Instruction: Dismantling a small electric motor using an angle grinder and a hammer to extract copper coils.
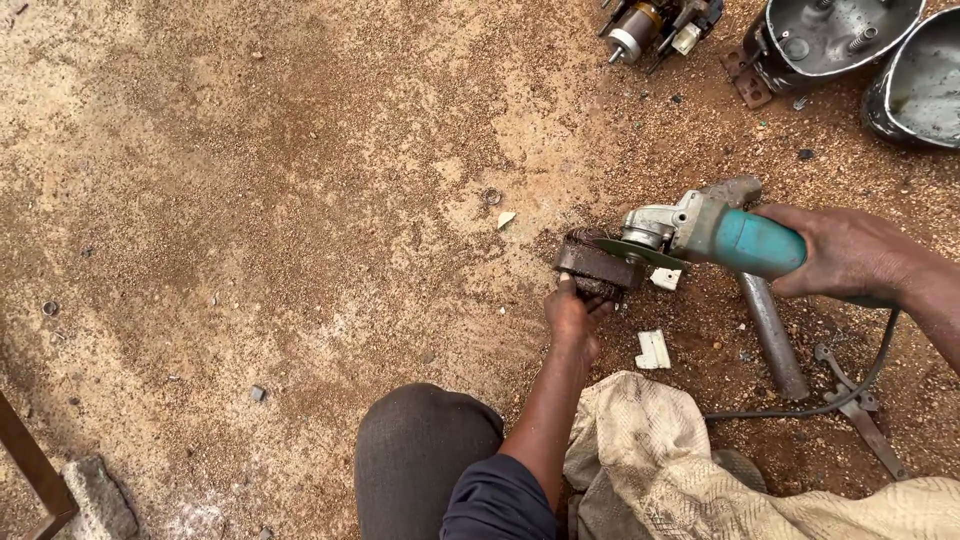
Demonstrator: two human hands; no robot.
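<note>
Nearest the knee, a rusty motor core (592, 265) is pinned to the gravel by the closed fingers of the left hand (573, 318). Just right of the core, a teal angle grinder (712, 238) is gripped by the right hand (845, 255), its disc touching the core; a kick or slip could likely bring the disc onto those fingers. Beyond the core, two open metal shells (835, 40) are seen, one holding small fittings.
</note>
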